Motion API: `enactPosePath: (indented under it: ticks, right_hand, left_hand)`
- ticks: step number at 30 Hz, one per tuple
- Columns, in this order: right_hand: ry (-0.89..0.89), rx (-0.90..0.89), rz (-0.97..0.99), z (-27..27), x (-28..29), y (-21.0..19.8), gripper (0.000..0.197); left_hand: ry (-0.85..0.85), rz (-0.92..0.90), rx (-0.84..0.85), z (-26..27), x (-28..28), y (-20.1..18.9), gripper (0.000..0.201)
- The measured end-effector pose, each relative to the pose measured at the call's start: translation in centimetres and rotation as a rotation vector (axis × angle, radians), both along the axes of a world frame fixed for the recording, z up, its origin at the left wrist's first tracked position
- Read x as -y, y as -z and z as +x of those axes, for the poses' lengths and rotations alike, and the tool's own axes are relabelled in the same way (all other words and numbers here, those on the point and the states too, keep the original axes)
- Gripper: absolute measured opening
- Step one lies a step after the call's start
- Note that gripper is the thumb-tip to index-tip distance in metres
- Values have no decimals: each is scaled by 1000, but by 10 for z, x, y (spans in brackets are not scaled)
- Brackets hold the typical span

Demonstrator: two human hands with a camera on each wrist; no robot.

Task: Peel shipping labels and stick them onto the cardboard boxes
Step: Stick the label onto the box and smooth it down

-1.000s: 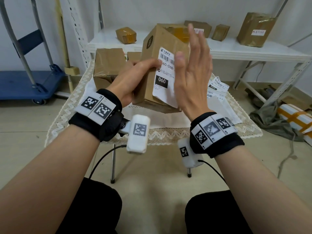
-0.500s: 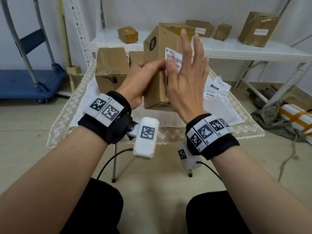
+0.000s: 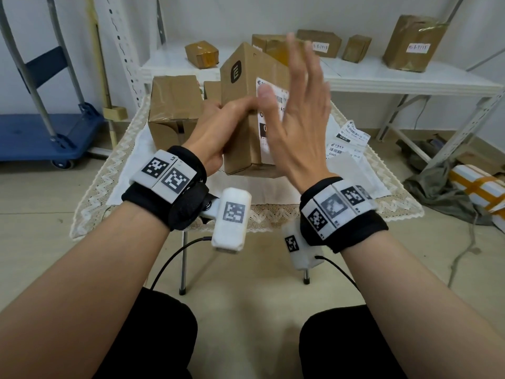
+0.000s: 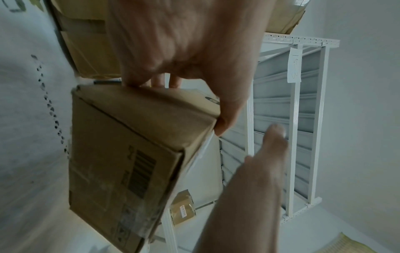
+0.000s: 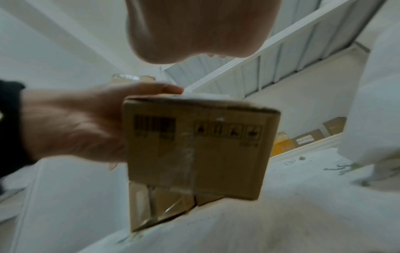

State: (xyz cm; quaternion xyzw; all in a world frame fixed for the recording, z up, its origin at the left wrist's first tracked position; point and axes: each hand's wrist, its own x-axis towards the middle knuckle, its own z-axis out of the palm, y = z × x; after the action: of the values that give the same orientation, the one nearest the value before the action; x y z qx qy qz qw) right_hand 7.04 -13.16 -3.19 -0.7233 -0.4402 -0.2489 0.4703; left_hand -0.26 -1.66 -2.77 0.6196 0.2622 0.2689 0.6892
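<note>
A tall cardboard box (image 3: 243, 86) (image 4: 129, 145) (image 5: 194, 150) is held tilted above the small table. My left hand (image 3: 218, 124) (image 4: 184, 59) (image 5: 71, 123) grips its left side, thumb on the front edge. A white shipping label (image 3: 269, 110) lies on the box's right face. My right hand (image 3: 297, 113) (image 4: 259, 171) is flat, fingers straight, just in front of that label; whether it touches the label is unclear. Loose labels (image 3: 347, 140) lie on the table at the right.
Two more brown boxes (image 3: 175, 108) stand behind on the lace-edged table (image 3: 109, 170). A white shelf (image 3: 369, 75) behind carries several parcels, some labelled. A blue trolley (image 3: 41, 132) stands at the left. A wrapped parcel (image 3: 481, 190) and cloth lie on the floor at the right.
My right hand pressed flat against the label half a second ago and has now lifted slightly up and right. The box has turned a little, showing more of its left face.
</note>
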Motion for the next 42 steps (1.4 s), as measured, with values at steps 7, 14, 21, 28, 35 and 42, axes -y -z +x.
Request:
enactPosePath:
  ticks: [7,14,21,28,35,42]
  right_hand:
    - [98,-103,43,19,7,5,59]
    - [24,-75,-64,2,-3,12,68]
    - [-38,-6,-133,-12,-8,16,72]
    - [45,-73,25,11,-1,2,68]
    - [87,-130,-22,12,0,12,63]
    - [9,-106,-96,-1,-5,14,71]
  left_hand:
    - [39,53,-12,-2,6,-2,82]
    - [37,11,38,-3,9,-4,73]
    - [-13,-34,5,-1,1,0,79]
    - [2,-19,25,-1,-2,-2,81]
    - [-1,17,17,1,6,-2,87]
    - [-7,-4,30,2,4,0,91]
